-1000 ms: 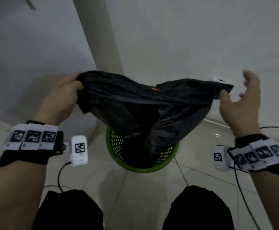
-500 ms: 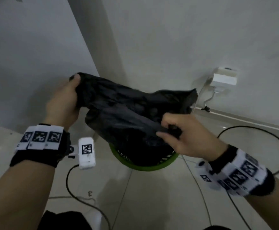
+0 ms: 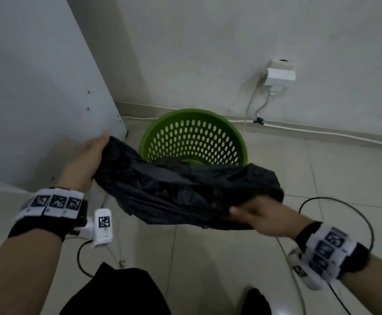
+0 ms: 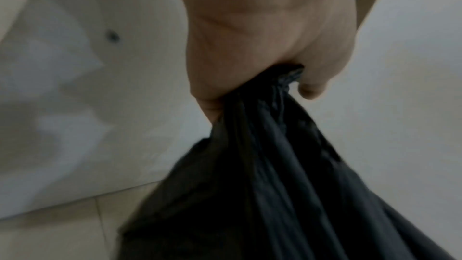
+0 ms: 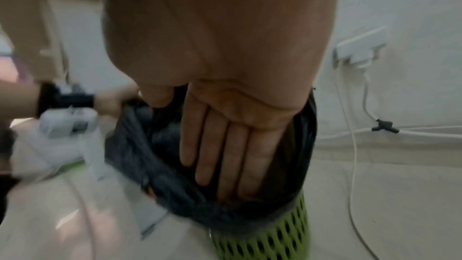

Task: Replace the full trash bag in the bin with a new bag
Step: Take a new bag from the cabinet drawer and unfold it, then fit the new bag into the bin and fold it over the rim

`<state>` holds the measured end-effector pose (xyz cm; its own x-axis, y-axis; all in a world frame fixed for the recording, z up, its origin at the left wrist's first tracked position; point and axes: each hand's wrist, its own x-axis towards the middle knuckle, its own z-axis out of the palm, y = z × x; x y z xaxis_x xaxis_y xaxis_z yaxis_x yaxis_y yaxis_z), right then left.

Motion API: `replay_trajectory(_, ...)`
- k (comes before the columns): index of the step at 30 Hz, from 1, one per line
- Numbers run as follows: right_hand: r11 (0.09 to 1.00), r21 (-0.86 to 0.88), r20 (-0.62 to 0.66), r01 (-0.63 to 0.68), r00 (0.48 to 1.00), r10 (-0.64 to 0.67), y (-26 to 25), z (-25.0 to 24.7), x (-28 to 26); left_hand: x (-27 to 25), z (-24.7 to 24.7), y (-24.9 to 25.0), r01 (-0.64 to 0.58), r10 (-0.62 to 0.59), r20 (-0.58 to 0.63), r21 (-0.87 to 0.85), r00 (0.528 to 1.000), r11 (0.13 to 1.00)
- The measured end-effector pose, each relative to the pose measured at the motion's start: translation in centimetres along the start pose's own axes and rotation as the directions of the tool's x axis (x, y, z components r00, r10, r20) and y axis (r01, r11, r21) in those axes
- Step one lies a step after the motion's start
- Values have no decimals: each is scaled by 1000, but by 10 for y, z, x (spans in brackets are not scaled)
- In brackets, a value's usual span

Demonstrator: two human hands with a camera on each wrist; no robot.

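Tiled floor by the wall: bag [image 3: 185, 192] now hangs low over the bin [image 3: 193, 135]; left hand [image 3: 83, 164] grips its rim, right hand [image 3: 262, 219] has slid flat-fingered inside, likely spreading the mouth.

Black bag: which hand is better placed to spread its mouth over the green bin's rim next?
Right, probably. The right hand has straight fingers inside the black bag mouth, above the green bin; the left hand only grips a bunched edge.

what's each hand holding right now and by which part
The left hand grips the black trash bag by a bunched piece of its rim. The right hand has straight fingers inside the bag's mouth.
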<state>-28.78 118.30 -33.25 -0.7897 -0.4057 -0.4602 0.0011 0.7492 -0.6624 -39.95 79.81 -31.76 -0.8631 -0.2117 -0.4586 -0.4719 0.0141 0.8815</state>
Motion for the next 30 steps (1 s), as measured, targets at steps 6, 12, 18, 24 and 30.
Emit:
replay_trajectory(6, 956, -285, -744, 70, 613, -267, -29, -40, 33, -1, -14, -2, -194, 190, 104, 23, 976, 981)
replay_trajectory(12, 939, -304, -701, -160, 705, -106, -4, -70, 84, 7, -8, 16, -30, 108, 250, -298, 962, 954)
replay_trajectory(18, 961, -132, -732, -244, 678, 72, 26, -115, 118, 44, -3, 7, -141, 157, 241, -81, 958, 987)
replay_trajectory(24, 973, -199, -446, -116, 895, 15, 67, -133, 161, 95, 16, -11, -171, 169, 31, 112, 985, 979)
replay_trajectory(30, 933, -312, -372, -178, 927, 53, 72, -142, 190, 143, 16, -12, -235, 245, -95, 104, 965, 966)
